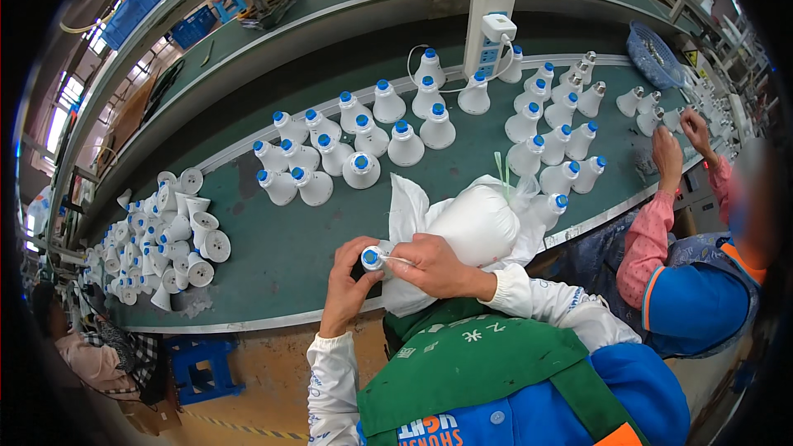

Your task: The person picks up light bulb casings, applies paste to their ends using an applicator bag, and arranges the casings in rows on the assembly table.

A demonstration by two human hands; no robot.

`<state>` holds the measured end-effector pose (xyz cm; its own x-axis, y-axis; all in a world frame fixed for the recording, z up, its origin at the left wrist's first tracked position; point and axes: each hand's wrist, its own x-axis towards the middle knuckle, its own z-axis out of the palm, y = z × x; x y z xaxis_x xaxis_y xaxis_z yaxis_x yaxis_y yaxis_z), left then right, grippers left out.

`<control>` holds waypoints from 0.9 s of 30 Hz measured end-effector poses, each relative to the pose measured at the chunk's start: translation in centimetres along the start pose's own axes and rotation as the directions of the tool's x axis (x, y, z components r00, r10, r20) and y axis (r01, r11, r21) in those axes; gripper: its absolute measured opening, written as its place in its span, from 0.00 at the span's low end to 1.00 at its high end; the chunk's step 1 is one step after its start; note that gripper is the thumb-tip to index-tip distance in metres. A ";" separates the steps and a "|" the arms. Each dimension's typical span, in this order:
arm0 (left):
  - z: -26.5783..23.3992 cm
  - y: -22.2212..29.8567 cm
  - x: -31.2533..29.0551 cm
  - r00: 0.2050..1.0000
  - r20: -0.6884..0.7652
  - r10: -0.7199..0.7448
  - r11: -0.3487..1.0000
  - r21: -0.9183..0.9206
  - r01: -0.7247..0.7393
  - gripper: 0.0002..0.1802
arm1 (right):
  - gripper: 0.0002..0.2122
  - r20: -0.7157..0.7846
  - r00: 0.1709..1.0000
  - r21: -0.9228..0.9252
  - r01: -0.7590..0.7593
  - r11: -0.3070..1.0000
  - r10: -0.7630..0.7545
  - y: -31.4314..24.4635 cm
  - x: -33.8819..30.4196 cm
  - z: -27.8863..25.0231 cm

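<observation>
My left hand (pixel 350 279) is wrapped round a white lamp housing with a blue ring at its top (pixel 372 258), held at the table's front edge. Thumb and fingers of my right hand (pixel 442 268) are closed on a thin pale wire-like piece (pixel 398 260) that reaches to the blue top; its exact kind is too small to tell. Beside my right hand lies a full white plastic bag (pixel 475 227). Beyond both hands, several white cone-shaped housings with blue tops (pixel 362 171) stand upright in rows on the green table (pixel 330 227).
A heap of white housings (pixel 169 239) lies at the left. A power strip on a post (pixel 489 29) rises at the back, with a plug and cord. At the right, a co-worker in pink sleeves (pixel 648 235) works near a blue basket (pixel 654 56). Another person sits far left by a blue stool (pixel 201 370).
</observation>
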<state>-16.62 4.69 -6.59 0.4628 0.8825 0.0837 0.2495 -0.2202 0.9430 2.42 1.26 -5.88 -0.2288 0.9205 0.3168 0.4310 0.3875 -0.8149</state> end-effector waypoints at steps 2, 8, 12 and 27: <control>0.0 -0.2 0.0 1.000 0.001 0.009 1.000 -0.009 -0.009 0.27 | 0.07 -0.049 0.999 -0.003 -0.012 1.000 0.011 -0.1 0.0 0.1; 0.0 -0.2 -0.1 1.000 0.006 0.012 1.000 0.000 -0.012 0.27 | 0.07 -0.079 0.996 -0.025 -0.031 0.999 0.029 -0.1 0.1 0.5; 0.0 -0.3 -0.2 1.000 0.001 0.007 1.000 -0.012 -0.007 0.27 | 0.07 -0.058 0.998 -0.023 -0.009 1.000 0.008 -0.3 0.2 0.5; -3.6 0.1 1.8 0.930 -0.366 -0.011 0.997 0.067 0.038 0.24 | 0.10 0.042 0.998 0.037 0.035 0.999 -0.037 -0.1 -0.1 -0.3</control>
<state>-18.79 7.76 -5.16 0.1164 0.9757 0.1859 0.3234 -0.2142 0.9217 2.71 1.14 -5.68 -0.2810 0.9027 0.3258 0.3902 0.4176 -0.8206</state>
